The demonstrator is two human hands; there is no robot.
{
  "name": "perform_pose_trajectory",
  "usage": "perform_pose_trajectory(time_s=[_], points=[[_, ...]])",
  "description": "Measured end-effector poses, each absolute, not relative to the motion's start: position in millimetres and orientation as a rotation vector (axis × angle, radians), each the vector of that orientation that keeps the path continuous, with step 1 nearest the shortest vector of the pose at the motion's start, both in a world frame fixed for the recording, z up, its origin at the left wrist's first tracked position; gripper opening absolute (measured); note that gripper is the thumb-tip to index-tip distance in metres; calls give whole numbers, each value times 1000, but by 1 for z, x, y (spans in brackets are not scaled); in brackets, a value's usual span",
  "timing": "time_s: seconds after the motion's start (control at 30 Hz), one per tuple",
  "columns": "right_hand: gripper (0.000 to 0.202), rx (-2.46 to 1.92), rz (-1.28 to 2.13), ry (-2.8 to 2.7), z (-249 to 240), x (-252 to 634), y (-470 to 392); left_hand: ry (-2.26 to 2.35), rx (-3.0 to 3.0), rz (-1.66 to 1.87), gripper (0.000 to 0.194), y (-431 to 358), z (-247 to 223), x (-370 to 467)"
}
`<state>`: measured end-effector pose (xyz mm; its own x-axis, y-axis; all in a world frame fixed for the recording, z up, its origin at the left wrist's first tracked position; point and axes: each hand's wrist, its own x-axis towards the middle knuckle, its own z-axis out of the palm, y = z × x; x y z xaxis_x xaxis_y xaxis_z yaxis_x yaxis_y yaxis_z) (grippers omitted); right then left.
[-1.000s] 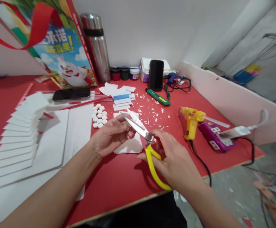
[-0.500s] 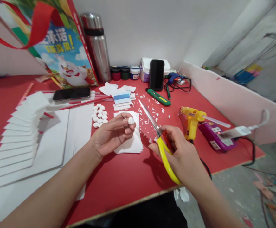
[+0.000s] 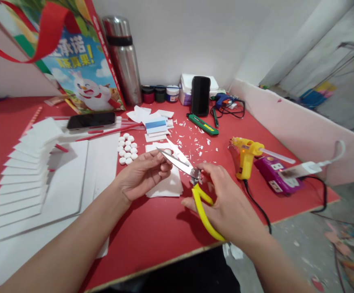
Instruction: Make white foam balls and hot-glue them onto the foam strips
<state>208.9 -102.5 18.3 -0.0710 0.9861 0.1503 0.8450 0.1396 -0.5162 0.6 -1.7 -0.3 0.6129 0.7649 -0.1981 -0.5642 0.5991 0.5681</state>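
My left hand (image 3: 144, 173) pinches a small white round piece (image 3: 168, 151), partly hidden behind a scissor blade. In my right hand (image 3: 222, 199) are the yellow-handled scissors (image 3: 181, 163), blades spread apart and reaching to the fingertips of my left hand. One blade crosses in front of the white piece; whether it touches is unclear. Below both hands lies a stack of white paper (image 3: 164, 185). Several similar white round pieces (image 3: 128, 149) sit in a cluster left of my left hand's fingers.
White paper scraps (image 3: 195, 142) litter the red table (image 3: 152, 236). To the right stand a yellow glue gun (image 3: 246, 156) and a purple power block (image 3: 276, 175). A green cutter (image 3: 203, 124), black phone (image 3: 200, 95) and steel flask (image 3: 123, 65) are behind. Fanned white cards (image 3: 24, 175) lie left.
My right hand has moved left with the scissors, and their blades have opened around the white piece's place. My left hand has stayed nearly still.
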Motion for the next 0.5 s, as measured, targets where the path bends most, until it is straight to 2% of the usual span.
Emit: perform_pose_trajectory(time_s=[0.1, 0.5], points=[[71, -1717, 300, -2032, 14, 206, -102, 477, 478, 810, 17, -2, -1, 1], [53, -1719, 191, -2104, 13, 206, -98, 496, 511, 746, 18, -1, -7, -3]])
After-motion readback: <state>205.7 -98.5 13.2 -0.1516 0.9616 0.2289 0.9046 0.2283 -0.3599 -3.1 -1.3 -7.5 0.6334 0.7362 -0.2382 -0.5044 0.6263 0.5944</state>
